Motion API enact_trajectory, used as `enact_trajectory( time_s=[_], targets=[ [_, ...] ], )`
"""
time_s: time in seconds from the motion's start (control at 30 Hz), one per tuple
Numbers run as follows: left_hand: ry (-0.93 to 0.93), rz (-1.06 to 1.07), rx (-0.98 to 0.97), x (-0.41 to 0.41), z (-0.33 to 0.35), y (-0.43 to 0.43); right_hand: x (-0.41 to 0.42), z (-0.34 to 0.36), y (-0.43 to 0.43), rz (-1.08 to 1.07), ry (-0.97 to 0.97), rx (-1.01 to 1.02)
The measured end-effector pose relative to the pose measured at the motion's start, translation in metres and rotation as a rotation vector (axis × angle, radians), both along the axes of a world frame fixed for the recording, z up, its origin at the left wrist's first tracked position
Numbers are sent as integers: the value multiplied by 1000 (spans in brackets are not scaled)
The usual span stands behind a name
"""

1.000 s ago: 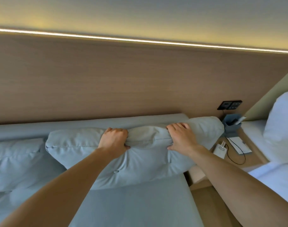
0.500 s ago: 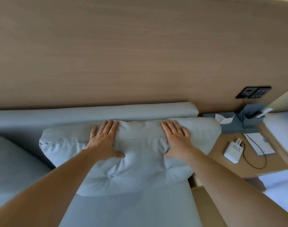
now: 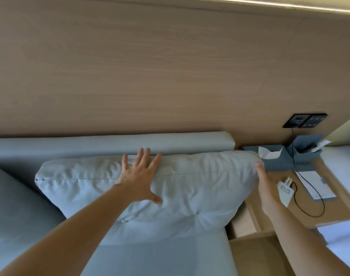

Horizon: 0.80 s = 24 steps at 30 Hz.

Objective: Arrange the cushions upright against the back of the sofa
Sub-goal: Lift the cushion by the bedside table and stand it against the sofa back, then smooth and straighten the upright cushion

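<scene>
Left hand (image 3: pixel 139 179): yours, flat and spread, fingers splayed, palm pressing the face of the cushion (image 3: pixel 170 192); grips nothing.

Right hand (image 3: pixel 264 188): yours, edge-on and blurred against the cushion's right end; it looks flat and unclenched, holding nothing.

Cushion: stands roughly upright under the left palm, top edge touching the sofa back (image 3: pixel 110 143) just beyond your fingertips. Judged placed; only patting square appears left.

Second cushion (image 3: pixel 14 206): well to the left of the left hand, partly cut off by the frame; whether it stands upright you cannot tell. Likely the remaining item.

Edges: sofa ends just under the right hand. Beyond it, a side table (image 3: pixel 301 214) with charger (image 3: pixel 285 193), cable and tissue box (image 3: pixel 273 156). Little room right; open seat lies toward you.
</scene>
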<state>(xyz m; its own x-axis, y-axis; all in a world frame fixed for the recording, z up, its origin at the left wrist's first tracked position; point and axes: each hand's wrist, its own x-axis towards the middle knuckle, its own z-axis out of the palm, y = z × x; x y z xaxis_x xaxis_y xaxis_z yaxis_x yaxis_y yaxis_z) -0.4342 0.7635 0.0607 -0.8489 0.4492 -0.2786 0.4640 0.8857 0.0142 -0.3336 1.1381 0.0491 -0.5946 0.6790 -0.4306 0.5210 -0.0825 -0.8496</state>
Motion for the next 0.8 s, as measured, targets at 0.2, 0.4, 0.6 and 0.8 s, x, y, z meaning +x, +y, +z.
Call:
enact_trajectory(
  time_s=[0.2, 0.4, 0.6, 0.8],
  targets=[
    [108, 20, 10, 6, -20, 2, -10, -28, -19, 84, -31, -327],
    [201, 19, 55, 12, -17, -24, -13, -34, -41, 95, -3, -335],
    [190, 43, 63, 8, -27, -46, -20, -34, -52, 111, 10, -323],
    [165, 73, 131, 27, -13, -52, -8, 8, -73, 66, -179, 428]
  ],
)
